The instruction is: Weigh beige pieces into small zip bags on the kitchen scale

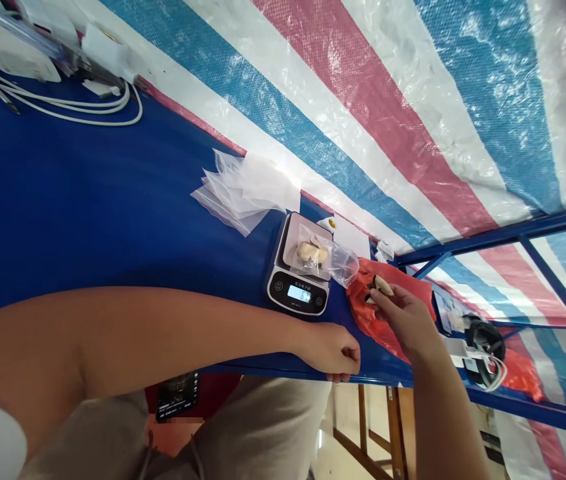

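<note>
A digital kitchen scale [299, 291] with a lit display stands on the blue table. On its plate lies a clear plastic bag [343, 261] with pale slices [311, 253] inside, its open end toward the red bag. My left hand [333, 349] rests with curled fingers at the table's front edge, below the scale; nothing shows in it. Over the red plastic bag [370, 320], my right hand [405, 317] pinches a pale slice with a dark edge [381, 287] between thumb and fingers.
Several clear zip bags [243, 193] lie behind and left of the scale. White cables [87, 113] and packets sit at the far left. A phone [177, 397] lies on my lap. Blue metal bars [523, 233] and a black round object [485, 339] are at the right.
</note>
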{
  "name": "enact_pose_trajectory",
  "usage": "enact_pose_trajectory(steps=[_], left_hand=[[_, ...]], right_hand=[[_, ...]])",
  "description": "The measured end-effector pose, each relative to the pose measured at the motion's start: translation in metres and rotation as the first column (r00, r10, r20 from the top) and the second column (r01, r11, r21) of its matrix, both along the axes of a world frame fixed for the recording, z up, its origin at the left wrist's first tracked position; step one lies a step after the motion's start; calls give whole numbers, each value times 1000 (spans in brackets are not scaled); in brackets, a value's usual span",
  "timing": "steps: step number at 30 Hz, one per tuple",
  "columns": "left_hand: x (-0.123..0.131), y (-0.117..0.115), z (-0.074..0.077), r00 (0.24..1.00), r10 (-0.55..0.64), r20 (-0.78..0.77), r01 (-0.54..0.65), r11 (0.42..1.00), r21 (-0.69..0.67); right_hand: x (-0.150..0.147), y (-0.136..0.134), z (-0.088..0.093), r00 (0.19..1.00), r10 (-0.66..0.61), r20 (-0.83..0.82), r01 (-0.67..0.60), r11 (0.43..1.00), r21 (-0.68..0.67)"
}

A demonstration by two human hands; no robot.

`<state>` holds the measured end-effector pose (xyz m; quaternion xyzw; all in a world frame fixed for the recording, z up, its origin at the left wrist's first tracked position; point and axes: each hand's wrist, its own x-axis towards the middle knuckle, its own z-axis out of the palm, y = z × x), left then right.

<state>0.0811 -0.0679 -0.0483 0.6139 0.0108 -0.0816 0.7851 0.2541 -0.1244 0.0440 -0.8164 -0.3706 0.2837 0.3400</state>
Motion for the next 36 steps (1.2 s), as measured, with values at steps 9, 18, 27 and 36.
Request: enact_pose_trajectory(steps=[9,18,27,36], left_hand=[[0,3,4,999,-18,-29,17,1000,-19],[-1,3,3,999,-27,-28,26,999,-22],[1,1,0,999,-26,-23,25,1000,-18],[5,0,-4,999,-26,-28,25,999,-32]], right_hand=[[14,33,-8,1000,17,9,-16,997,-70],[10,49,9,973,170,-156,-198,962,-187],[2,56,-2,986,133,-105,-142,986,-86],[-22,55,-7,967,34,-251,-1,991,130]])
